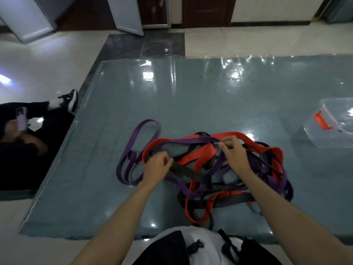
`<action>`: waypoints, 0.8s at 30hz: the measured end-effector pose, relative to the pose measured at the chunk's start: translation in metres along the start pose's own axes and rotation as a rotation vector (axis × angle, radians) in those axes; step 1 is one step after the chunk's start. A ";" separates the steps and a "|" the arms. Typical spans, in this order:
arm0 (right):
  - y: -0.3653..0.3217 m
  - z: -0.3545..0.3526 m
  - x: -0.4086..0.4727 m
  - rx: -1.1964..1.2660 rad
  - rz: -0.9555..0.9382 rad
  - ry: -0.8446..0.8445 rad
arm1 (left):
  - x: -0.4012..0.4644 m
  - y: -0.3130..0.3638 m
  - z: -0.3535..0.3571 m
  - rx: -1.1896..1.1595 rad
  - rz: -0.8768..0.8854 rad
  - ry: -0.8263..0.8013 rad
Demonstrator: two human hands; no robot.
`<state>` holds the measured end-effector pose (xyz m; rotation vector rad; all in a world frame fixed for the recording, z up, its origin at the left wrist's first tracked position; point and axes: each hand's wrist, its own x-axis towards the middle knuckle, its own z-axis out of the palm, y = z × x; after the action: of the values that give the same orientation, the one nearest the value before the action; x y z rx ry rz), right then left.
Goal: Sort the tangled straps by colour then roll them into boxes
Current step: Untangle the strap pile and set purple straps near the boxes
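Place: we think a room indoors, maybe a hall.
Signs: we see shiny pale floor tiles (pixel 248 41), dark brown wooden doors (pixel 206 10), a big blue-green floor mat (pixel 191 96).

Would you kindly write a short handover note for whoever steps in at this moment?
Left hand: grips a black strap.
Right hand: pinches a strap at the tangle's far side; which one is unclear.
Red, purple and black straps lie in one tangle on the blue mat; purple loops trail left.
Clear box sits far right, no straps visible inside.
Done: nothing sorted.
Left: separate colours, roll, box.
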<state>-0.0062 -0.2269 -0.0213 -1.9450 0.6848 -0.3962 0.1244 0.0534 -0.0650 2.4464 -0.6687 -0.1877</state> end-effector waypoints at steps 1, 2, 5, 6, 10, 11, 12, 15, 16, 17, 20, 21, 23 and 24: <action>-0.001 0.001 -0.001 0.040 0.031 0.002 | -0.010 0.014 0.002 -0.052 0.102 -0.108; -0.001 0.003 0.000 0.072 0.063 0.006 | -0.018 0.023 0.005 -0.068 0.188 -0.236; -0.004 0.010 0.002 0.156 0.141 0.053 | -0.036 0.042 0.015 0.048 0.315 -0.579; -0.007 0.013 0.003 0.203 0.183 0.073 | -0.040 0.041 0.018 0.124 0.349 -0.640; -0.013 0.021 0.010 0.382 0.317 0.124 | -0.048 0.027 0.011 0.247 0.346 -0.561; -0.012 0.021 0.012 0.389 0.313 0.130 | -0.049 0.023 0.007 0.231 0.306 -0.529; -0.012 0.020 0.014 0.382 0.305 0.124 | -0.050 0.019 0.002 0.221 0.259 -0.498; -0.015 0.016 0.020 0.410 0.282 0.105 | -0.052 0.004 -0.015 0.252 0.100 -0.334; -0.017 0.015 0.022 0.415 0.281 0.098 | -0.052 -0.002 -0.021 0.237 0.049 -0.262; -0.017 0.014 0.023 0.411 0.279 0.090 | -0.051 -0.008 -0.027 0.221 0.001 -0.199; -0.014 0.015 0.027 0.361 0.247 0.093 | -0.046 -0.025 -0.043 0.215 -0.075 -0.074; -0.012 0.017 0.028 0.296 0.211 0.085 | -0.044 -0.029 -0.048 0.219 -0.098 -0.058; -0.005 0.022 0.030 0.152 0.148 0.045 | -0.042 -0.037 -0.055 0.257 -0.154 -0.071; -0.002 0.027 0.031 0.103 0.158 0.023 | -0.042 -0.039 -0.057 0.289 -0.177 -0.090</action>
<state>0.0332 -0.2264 -0.0324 -1.7785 0.8116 -0.3499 0.1203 0.1304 -0.0415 2.7917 -0.5473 -0.2895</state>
